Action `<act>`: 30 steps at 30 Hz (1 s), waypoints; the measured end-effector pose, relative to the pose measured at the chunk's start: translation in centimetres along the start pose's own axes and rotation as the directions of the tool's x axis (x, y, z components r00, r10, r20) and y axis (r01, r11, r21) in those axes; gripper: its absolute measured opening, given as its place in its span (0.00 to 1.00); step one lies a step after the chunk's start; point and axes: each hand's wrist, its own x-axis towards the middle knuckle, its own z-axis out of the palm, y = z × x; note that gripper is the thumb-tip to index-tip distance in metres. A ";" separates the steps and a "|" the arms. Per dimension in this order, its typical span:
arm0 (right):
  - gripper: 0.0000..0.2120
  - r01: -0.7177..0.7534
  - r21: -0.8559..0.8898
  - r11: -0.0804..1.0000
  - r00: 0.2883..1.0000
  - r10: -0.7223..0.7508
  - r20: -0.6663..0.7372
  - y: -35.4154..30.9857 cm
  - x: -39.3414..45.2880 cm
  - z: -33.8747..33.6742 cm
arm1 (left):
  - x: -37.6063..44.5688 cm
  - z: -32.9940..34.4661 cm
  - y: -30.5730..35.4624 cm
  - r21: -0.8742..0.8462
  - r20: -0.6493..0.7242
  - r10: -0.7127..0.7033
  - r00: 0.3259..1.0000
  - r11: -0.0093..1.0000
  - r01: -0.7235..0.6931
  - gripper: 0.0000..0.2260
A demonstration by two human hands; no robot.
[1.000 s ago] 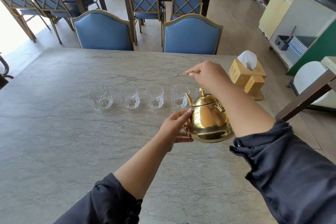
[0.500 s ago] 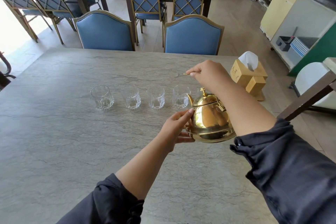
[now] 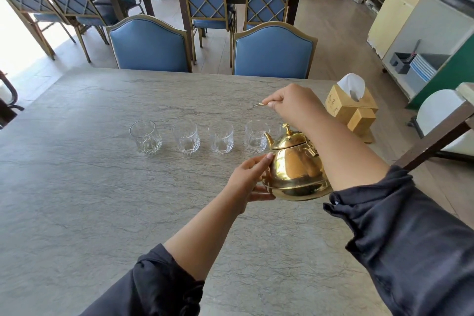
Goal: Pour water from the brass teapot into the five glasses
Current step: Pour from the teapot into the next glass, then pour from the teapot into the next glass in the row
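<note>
The brass teapot is low over the grey stone table, its spout pointing at the fourth glass. My right hand is closed on the thin wire handle above the lid. My left hand cups the pot's left side, with the thumb under its base. The clear glasses stand in a row beyond: first, second, third. Only a sliver of the fifth glass shows behind the pot and my right forearm. I cannot tell whether the pot rests on the table.
A wooden tissue box stands at the table's right edge, just beyond my right arm. Two blue chairs are pushed in at the far side. More tables and chairs stand behind, and a counter is on the right.
</note>
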 end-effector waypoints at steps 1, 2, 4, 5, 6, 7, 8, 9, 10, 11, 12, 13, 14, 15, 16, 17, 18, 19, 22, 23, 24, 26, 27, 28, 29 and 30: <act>0.13 0.002 0.004 1.000 1.000 -0.002 -0.002 0.0 -0.1 0.1 | 0.0 0.0 0.0 0.001 0.002 0.000 1.000 1.000 0.000 0.24; 0.13 0.003 0.007 1.000 1.000 -0.003 -0.005 0.0 -0.2 0.1 | 0.0 -0.1 0.0 0.004 0.003 0.001 1.000 1.000 -0.001 0.24; 0.13 0.006 0.009 1.000 1.000 -0.006 -0.014 0.2 -0.4 0.2 | 0.1 -0.1 -0.2 0.014 0.001 0.003 1.000 1.000 -0.003 0.24; 0.13 0.010 0.015 1.000 1.000 -0.010 -0.023 0.4 -0.5 0.2 | 0.1 -0.2 -0.3 0.018 0.000 0.006 1.000 1.000 -0.006 0.24; 0.13 0.012 0.029 1.000 0.999 -0.011 -0.038 0.7 -0.8 0.2 | 0.2 -0.1 -0.4 0.025 0.002 0.011 1.000 1.000 -0.011 0.24; 0.13 0.013 0.047 0.999 0.998 -0.011 -0.054 1.0 -1.0 0.2 | 0.2 -0.1 -0.4 0.032 0.002 0.017 1.000 0.999 -0.017 0.24; 0.12 0.014 0.066 0.998 0.997 -0.009 -0.071 1.3 -1.3 0.4 | 0.3 -0.1 -0.5 0.035 0.001 0.024 1.000 0.999 -0.024 0.24; 0.12 0.016 0.080 0.997 0.996 -0.009 -0.089 1.5 -1.5 0.5 | 0.3 -0.2 -0.5 0.038 -0.003 0.030 1.000 0.999 -0.030 0.23; 0.12 0.022 0.093 0.995 0.994 -0.012 -0.107 1.7 -1.8 0.8 | 0.3 -0.3 -0.6 0.041 -0.009 0.035 0.999 0.999 -0.034 0.23; 0.12 0.028 0.107 0.994 0.992 -0.014 -0.124 2.0 -2.1 1.0 | 0.3 -0.4 -0.7 0.044 -0.013 0.036 0.999 0.998 -0.036 0.24; 0.12 0.035 0.120 0.992 0.990 -0.018 -0.141 2.4 -2.5 1.2 | 0.3 -0.4 -0.7 0.049 -0.018 0.035 0.999 0.998 -0.034 0.25; 0.12 0.043 0.131 0.990 0.987 -0.022 -0.158 2.8 -2.9 1.5 | 0.3 -0.3 -0.8 0.053 -0.023 0.035 0.999 0.998 -0.034 0.26; 0.12 0.052 0.141 0.989 0.985 -0.027 -0.172 3.2 -3.3 1.8 | 0.2 -0.2 -0.9 0.054 -0.030 0.037 0.999 0.998 -0.036 0.26; 0.13 0.064 0.152 0.986 0.982 -0.035 -0.184 3.6 -3.6 2.1 | 0.2 -0.1 -1.0 0.054 -0.039 0.040 0.998 0.998 -0.038 0.26; 0.13 0.077 0.163 0.984 0.980 -0.045 -0.192 3.9 -4.0 2.4 | 0.1 0.0 -1.1 0.050 -0.055 0.041 0.998 0.998 -0.038 0.26; 0.13 0.091 0.176 0.980 0.979 -0.055 -0.196 4.2 -4.2 2.6 | 0.0 0.0 -1.3 0.044 -0.074 0.040 0.996 0.998 -0.037 0.26; 0.13 0.104 0.185 0.977 0.978 -0.066 -0.199 4.5 -4.5 2.8 | -0.1 0.1 -1.5 0.034 -0.092 0.041 0.995 0.999 -0.038 0.27; 0.14 0.118 0.191 0.974 0.976 -0.079 -0.201 4.7 -4.7 2.9 | -0.2 0.2 -1.7 0.026 -0.108 0.044 0.993 0.999 -0.041 0.28; 0.14 0.167 0.205 0.964 0.971 -0.126 -0.202 4.7 -5.0 3.0 | -0.6 0.1 -2.1 0.014 -0.142 0.055 0.988 0.998 -0.054 0.31; 0.14 0.182 0.210 0.961 0.969 -0.139 -0.203 4.5 -5.0 3.0 | -0.7 0.0 -2.1 0.006 -0.149 0.059 0.987 0.998 -0.059 0.31; 0.14 0.191 0.216 0.958 0.969 -0.148 -0.200 4.2 -5.0 2.9 | -1.0 -0.1 -2.1 -0.003 -0.155 0.063 0.986 0.998 -0.064 0.30; 0.14 0.197 0.227 0.954 0.969 -0.155 -0.191 3.3 -4.9 2.7 | -1.5 -0.6 -1.8 -0.008 -0.157 0.075 0.985 0.997 -0.077 0.29; 0.14 0.196 0.233 0.952 0.970 -0.154 -0.186 2.8 -4.7 2.5 | -1.7 -1.0 -1.6 -0.003 -0.155 0.081 0.985 0.997 -0.083 0.29; 0.15 0.194 0.241 0.951 0.972 -0.152 -0.180 2.2 -4.6 2.4 | -1.9 -1.4 -1.3 0.000 -0.156 0.086 0.984 0.996 -0.087 0.28; 0.15 0.195 0.246 0.950 0.972 -0.154 -0.175 1.7 -4.3 2.3 | -2.0 -1.8 -1.1 0.001 -0.161 0.089 0.983 0.996 -0.091 0.28; 0.16 0.198 0.243 0.950 0.973 -0.160 -0.168 1.1 -4.0 2.3 | -2.1 -2.3 -0.9 -0.001 -0.164 0.092 0.982 0.996 -0.093 0.28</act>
